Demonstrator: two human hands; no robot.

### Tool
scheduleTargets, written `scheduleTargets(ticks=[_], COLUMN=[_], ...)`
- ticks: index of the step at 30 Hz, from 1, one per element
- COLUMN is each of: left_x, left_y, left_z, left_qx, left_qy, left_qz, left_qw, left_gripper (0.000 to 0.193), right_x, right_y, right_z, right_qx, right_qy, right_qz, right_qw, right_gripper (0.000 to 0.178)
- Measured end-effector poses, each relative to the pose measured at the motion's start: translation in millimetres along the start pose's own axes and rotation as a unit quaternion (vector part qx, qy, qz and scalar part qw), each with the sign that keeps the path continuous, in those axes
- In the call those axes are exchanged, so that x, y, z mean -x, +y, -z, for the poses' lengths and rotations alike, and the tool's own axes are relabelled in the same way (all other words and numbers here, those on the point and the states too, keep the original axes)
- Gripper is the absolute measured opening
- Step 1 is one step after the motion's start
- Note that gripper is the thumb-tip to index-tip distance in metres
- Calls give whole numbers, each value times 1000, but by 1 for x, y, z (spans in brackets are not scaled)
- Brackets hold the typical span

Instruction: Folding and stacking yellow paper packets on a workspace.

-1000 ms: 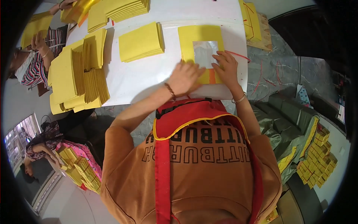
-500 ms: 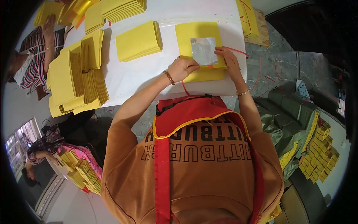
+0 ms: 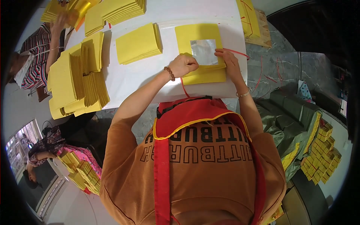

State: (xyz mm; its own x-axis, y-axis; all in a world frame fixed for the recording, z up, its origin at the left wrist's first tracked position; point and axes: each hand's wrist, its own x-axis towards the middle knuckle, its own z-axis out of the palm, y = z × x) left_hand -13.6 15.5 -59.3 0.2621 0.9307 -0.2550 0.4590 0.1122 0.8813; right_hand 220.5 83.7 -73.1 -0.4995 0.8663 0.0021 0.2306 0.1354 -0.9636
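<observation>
A stack of yellow paper lies before me near the table's front edge, with a square silver sheet on top. Along the sheet's lower edge runs a fold or edge of yellow paper. At the sheet's lower left, my left hand is closed, its fingertips pressed to the stack; what they pinch is hidden. My right hand lies along the right side, fingers stretched out over the sheet's edge, thumb not clearly visible. Red cord passes out on the right, and another red end shows at the lower left.
A yellow paper stack lies left of my work on the white table. Larger piles crowd the left edge, and more stand behind. A co-worker's hand is at the far left. Tied bundles lie beyond the right edge.
My left hand has shifted slightly at the silver sheet's lower corner. An orange bit seen below the sheet is now out of sight. The co-worker's hand has moved right.
</observation>
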Motion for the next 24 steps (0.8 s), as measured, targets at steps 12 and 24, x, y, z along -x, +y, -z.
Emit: scheduleTargets(ticks=[12, 24], left_x=[-8, 19], left_y=[5, 20], left_z=[10, 31], left_qx=[60, 44], left_qy=[-68, -117], left_qz=[56, -11], left_qw=[994, 992], left_gripper=[16, 36], right_x=[0, 7], right_y=[5, 18], right_z=[4, 5], right_qx=[-1, 239], right_qy=[13, -38], right_qz=[26, 150], right_qw=[1000, 959], right_gripper=[36, 34])
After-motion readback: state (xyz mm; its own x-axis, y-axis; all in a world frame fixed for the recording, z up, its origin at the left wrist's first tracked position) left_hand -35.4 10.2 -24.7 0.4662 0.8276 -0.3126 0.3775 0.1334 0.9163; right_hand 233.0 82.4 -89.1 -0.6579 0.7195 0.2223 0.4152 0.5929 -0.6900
